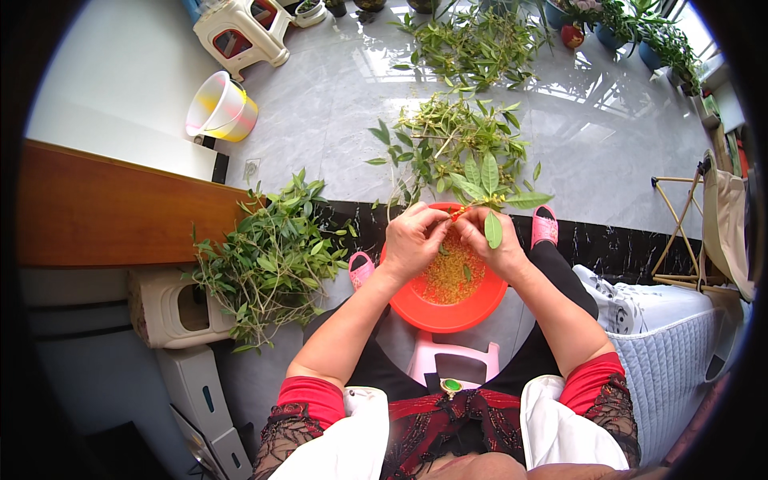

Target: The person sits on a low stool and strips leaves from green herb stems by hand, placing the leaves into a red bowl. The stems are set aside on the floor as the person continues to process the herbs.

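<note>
Over a red plastic basin [447,321], my right hand [497,243] holds a leafy sprig [490,173] with small yellow blossoms along its stem. My left hand [414,240] pinches the sprig's near end, its thumb and forefinger close to the right fingertips. What exactly lies between the left fingertips is too small to tell. Many tiny yellow-orange blossoms [450,279] cover the basin's bottom, with a few green leaves among them. Beneath the basin is a pink plastic stool [425,355], between my legs.
Cut leafy branches lie in a middle pile [462,135], a far pile [480,45] and a left pile [270,258]. A bucket [222,108] and plastic stool [243,36] stand far left. Potted plants [612,36] line the back; a folding chair [723,222] is right.
</note>
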`<act>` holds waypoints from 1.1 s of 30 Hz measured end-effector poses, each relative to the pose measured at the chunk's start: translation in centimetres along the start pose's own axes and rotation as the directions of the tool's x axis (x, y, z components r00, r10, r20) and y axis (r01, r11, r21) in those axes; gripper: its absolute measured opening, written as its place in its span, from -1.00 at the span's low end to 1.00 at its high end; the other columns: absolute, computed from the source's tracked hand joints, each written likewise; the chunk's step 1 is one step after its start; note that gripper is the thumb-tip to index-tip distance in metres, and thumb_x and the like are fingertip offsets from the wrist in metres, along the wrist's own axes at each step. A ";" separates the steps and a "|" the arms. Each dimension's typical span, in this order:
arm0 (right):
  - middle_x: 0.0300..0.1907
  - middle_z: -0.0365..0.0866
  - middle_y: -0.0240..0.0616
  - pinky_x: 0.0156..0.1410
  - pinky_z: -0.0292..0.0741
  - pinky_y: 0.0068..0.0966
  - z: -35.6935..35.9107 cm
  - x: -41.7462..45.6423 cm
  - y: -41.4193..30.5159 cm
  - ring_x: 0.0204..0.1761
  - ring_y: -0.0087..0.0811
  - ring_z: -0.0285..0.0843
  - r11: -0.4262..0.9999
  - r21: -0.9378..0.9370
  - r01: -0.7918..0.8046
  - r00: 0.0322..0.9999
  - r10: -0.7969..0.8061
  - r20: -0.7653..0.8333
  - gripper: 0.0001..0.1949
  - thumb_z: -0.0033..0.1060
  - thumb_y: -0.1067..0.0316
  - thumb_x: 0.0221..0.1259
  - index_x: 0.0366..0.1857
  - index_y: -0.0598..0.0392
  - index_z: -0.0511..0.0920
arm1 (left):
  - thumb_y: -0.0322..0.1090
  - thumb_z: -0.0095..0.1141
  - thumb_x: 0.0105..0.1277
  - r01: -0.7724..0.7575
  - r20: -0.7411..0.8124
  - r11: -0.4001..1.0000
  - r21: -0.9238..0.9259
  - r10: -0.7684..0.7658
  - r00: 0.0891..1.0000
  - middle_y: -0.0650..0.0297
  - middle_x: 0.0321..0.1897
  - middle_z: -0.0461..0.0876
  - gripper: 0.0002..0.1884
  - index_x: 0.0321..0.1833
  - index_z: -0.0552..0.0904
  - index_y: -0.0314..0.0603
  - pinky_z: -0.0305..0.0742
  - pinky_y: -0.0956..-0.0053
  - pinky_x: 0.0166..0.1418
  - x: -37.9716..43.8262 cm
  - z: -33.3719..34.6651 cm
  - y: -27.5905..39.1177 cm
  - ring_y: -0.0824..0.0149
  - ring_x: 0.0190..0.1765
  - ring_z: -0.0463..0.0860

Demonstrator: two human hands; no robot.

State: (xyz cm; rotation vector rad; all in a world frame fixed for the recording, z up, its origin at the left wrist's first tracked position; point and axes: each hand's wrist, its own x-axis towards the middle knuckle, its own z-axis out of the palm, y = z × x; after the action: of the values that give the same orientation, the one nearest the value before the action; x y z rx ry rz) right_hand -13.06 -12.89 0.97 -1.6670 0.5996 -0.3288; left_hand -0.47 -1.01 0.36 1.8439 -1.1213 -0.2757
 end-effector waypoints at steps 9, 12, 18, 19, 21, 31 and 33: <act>-0.59 0.54 -0.39 -0.49 0.31 -0.67 -0.1 0.3 0.6 -0.60 -0.65 0.38 0.856 0.406 -0.320 0.944 0.324 0.063 -0.43 0.07 -0.23 0.30 -0.40 0.21 0.63 | -0.41 0.29 0.09 -0.243 0.019 0.931 0.271 0.247 0.969 0.26 -0.49 0.58 -0.90 -0.32 0.67 -0.11 0.51 0.41 -0.44 -0.3 0.2 0.5 0.20 -0.49 0.63; -0.58 0.55 -0.39 -0.45 0.33 -0.64 -0.2 0.5 1.3 -0.56 -0.64 0.39 0.906 0.323 -0.274 0.960 0.278 0.035 -0.53 0.18 -0.09 0.29 -0.46 0.21 0.63 | -0.40 0.29 0.10 -0.291 0.064 0.899 0.327 0.287 0.956 0.27 -0.50 0.55 -0.90 -0.32 0.66 -0.09 0.50 0.39 -0.46 -0.4 0.3 0.8 0.20 -0.50 0.61; -0.54 0.57 -0.37 -0.39 0.39 -0.59 0.1 0.4 2.3 -0.48 -0.62 0.42 0.955 0.271 -0.118 0.992 0.123 -0.003 -0.75 0.28 0.28 0.26 -0.50 0.25 0.62 | -0.40 0.28 0.11 -0.294 0.091 0.899 0.324 0.280 0.956 0.26 -0.51 0.53 -0.90 -0.31 0.65 -0.09 0.49 0.39 -0.46 -0.5 0.4 0.7 0.20 -0.50 0.60; -0.53 0.58 -0.35 -0.38 0.40 -0.58 0.1 0.4 2.2 -0.48 -0.62 0.43 0.953 0.283 -0.110 0.993 0.118 -0.009 -0.77 0.28 0.32 0.25 -0.50 0.26 0.62 | -0.40 0.28 0.11 -0.273 0.087 0.912 0.305 0.259 0.962 0.26 -0.51 0.53 -0.90 -0.31 0.66 -0.10 0.49 0.39 -0.45 -0.5 0.3 0.9 0.20 -0.50 0.61; -0.52 0.59 -0.32 -0.38 0.42 -0.58 -0.1 0.2 1.2 -0.49 -0.61 0.44 0.963 0.247 -0.109 0.994 0.114 -0.003 -0.78 0.27 0.33 0.26 -0.48 0.28 0.62 | -0.40 0.29 0.11 -0.229 0.077 0.938 0.259 0.217 0.973 0.26 -0.51 0.53 -0.91 -0.32 0.67 -0.11 0.50 0.39 -0.44 -0.4 0.1 1.3 0.19 -0.49 0.61; -0.51 0.62 -0.34 -0.44 0.44 -0.64 -0.5 -0.3 -0.7 -0.48 -0.65 0.51 0.982 0.057 -0.182 0.982 0.178 0.064 -0.82 0.18 0.38 0.31 -0.39 0.28 0.64 | -0.42 0.28 0.13 -0.143 0.001 0.977 0.155 0.145 0.989 0.23 -0.52 0.56 -0.93 -0.32 0.70 -0.15 0.50 0.39 -0.42 -0.3 -0.7 1.1 0.20 -0.47 0.62; -0.53 0.62 -0.37 -0.42 0.45 -0.66 -0.7 -0.3 -1.1 -0.52 -0.65 0.51 0.981 0.128 -0.143 0.988 0.134 0.071 -0.84 0.10 0.42 0.31 -0.35 0.27 0.65 | -0.44 0.27 0.13 -0.076 -0.045 0.988 0.132 0.083 0.996 0.22 -0.54 0.56 -0.92 -0.31 0.71 -0.16 0.48 0.43 -0.43 0.0 -1.3 0.3 0.23 -0.50 0.61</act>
State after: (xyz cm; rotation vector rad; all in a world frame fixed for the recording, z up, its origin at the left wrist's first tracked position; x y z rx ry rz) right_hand -13.43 -13.21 2.24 -1.4942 0.6304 -0.2105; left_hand 0.14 -0.31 1.33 1.9043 -1.1986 -0.1114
